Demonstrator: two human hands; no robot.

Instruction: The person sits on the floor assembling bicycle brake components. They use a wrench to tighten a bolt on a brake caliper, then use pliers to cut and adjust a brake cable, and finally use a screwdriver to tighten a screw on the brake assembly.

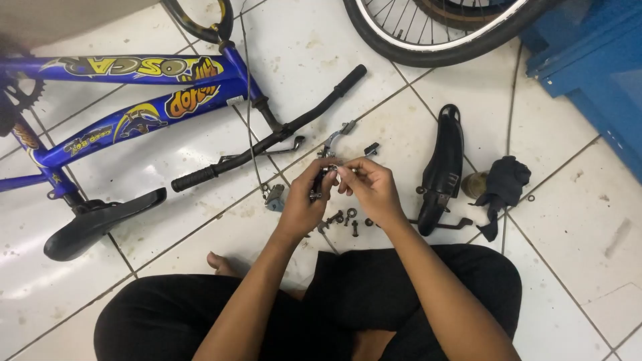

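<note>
Silver metal brake caliper (329, 155) being pinched between fingertips of both hands, above white tiled floor (568, 220). Left hand (304, 200) closing around lower part, right hand (371, 187) gripping from right side. Lying just below: small dark bolts and nuts (344, 219). Resting further out: black plastic mudguard (441, 170), black handlebar (267, 137), blue bicycle frame (134, 100).

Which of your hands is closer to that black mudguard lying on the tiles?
Right. The right hand is just beside the black mudguard; the left hand is farther off, beyond the right.
</note>
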